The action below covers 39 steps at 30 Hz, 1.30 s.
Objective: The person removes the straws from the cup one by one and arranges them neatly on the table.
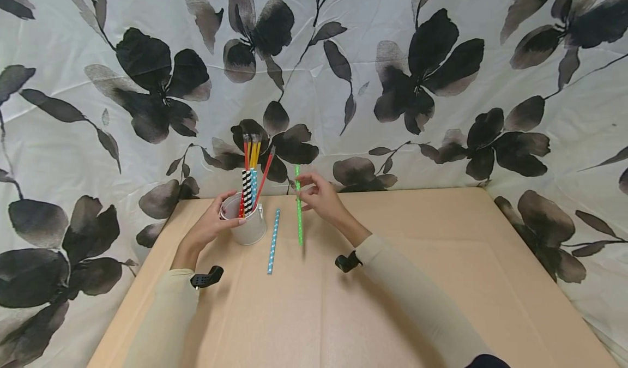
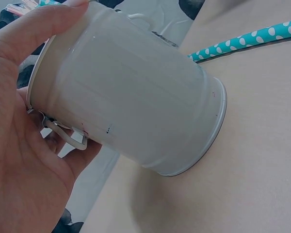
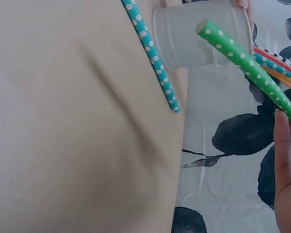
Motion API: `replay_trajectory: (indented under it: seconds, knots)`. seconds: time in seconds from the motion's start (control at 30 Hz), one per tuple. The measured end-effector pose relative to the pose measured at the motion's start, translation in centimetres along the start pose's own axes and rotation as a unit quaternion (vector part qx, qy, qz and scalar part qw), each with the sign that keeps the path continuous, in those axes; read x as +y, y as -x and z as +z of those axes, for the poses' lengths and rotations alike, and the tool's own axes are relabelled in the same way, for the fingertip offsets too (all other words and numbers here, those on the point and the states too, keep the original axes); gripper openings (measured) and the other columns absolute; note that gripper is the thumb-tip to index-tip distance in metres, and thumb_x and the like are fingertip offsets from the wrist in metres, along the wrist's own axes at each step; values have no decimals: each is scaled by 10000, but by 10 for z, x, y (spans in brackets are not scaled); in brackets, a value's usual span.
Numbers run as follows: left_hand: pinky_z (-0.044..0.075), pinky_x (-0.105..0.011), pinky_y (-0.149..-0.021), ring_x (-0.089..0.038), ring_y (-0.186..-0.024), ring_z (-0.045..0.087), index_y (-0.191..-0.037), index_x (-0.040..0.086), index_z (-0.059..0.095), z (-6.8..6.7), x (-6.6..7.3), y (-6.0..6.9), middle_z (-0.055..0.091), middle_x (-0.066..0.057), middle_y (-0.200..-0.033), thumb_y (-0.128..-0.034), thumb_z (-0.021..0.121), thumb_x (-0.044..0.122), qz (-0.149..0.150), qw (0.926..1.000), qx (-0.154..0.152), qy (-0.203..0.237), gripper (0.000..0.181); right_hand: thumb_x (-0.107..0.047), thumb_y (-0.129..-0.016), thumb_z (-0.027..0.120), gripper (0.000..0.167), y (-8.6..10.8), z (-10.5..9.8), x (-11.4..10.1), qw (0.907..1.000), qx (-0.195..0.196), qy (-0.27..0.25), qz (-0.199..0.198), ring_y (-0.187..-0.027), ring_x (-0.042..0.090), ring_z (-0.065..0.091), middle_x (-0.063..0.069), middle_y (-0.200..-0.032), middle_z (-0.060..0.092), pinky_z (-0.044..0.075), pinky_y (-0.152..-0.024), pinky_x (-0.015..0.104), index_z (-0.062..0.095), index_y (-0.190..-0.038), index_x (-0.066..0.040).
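Observation:
My left hand point(image 1: 208, 223) grips a white metal pail point(image 1: 251, 230) by its rim and side; a small wire handle point(image 2: 68, 136) shows under the fingers in the left wrist view. Inside the pail stand red and yellow pencils point(image 1: 254, 152), a black-and-white striped straw point(image 1: 247, 193) and dotted straws. To the right, my right hand point(image 1: 321, 196) pinches a green straw with white dots point(image 1: 300, 223) near its upper end, holding it roughly upright above the table. Between the hands, a blue dotted straw point(image 1: 273, 242) lies on the table. Whether the pail touches the table, I cannot tell.
The light wooden table point(image 1: 417, 259) ends at a back edge just beyond the hands. A white cloth with dark flowers point(image 1: 343, 106) hangs behind it. Black wrist cameras point(image 1: 207, 277) sit on both wrists.

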<state>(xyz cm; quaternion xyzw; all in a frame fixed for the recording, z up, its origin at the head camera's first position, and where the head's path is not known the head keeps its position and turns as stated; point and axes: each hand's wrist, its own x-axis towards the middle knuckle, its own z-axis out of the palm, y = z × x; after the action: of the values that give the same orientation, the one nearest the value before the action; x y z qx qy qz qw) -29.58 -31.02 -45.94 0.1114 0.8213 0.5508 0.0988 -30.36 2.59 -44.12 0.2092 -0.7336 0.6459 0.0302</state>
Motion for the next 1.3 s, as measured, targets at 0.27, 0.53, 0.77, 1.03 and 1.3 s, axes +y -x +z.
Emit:
replay_trajectory:
  seconds: [0.27,0.53,0.77,1.03,1.3]
  knots:
    - [258,-628,-1170,-427,-1469,257,-1620,160,129,-1,2,2,229,-212,-1617,-890,791,211,-40,10000,-29,-66,987,62,-922,658,435,4,10,13,9980,-350,-43,530,-947,244,702,144,-1239,577,619,-743,397,585,-1328,-74]
    - [251,-632,-1171,-419,-1464,264,-1613,167,152,-1,3,3,237,-199,-1616,-883,797,200,-72,10000,-28,-13,975,57,-857,753,562,7,21,24,9938,-621,62,915,-936,209,697,145,-1241,557,594,-763,302,547,-1369,-44]
    - [243,-636,-1176,-430,-1468,259,-1615,160,141,-4,3,2,227,-207,-1618,-886,793,196,-35,10000,-69,-29,979,57,-842,770,581,8,32,35,9895,-826,302,1145,-924,193,689,142,-1208,574,550,-732,242,548,-1373,-29]
    - [228,-632,-1184,-424,-1466,260,-1610,160,154,-6,3,1,228,-196,-1617,-886,794,207,-37,10000,-89,-6,967,40,-835,779,610,13,44,46,9837,-1032,396,1418,-891,152,671,128,-1185,560,539,-707,234,522,-1387,-1]
    - [220,-635,-1184,-421,-1467,260,-1612,151,147,-5,4,2,229,-203,-1618,-883,798,202,-22,9999,-134,12,979,-5,-823,800,580,16,53,50,9777,-934,786,1710,-891,140,659,105,-1134,576,558,-699,237,563,-1353,-17]
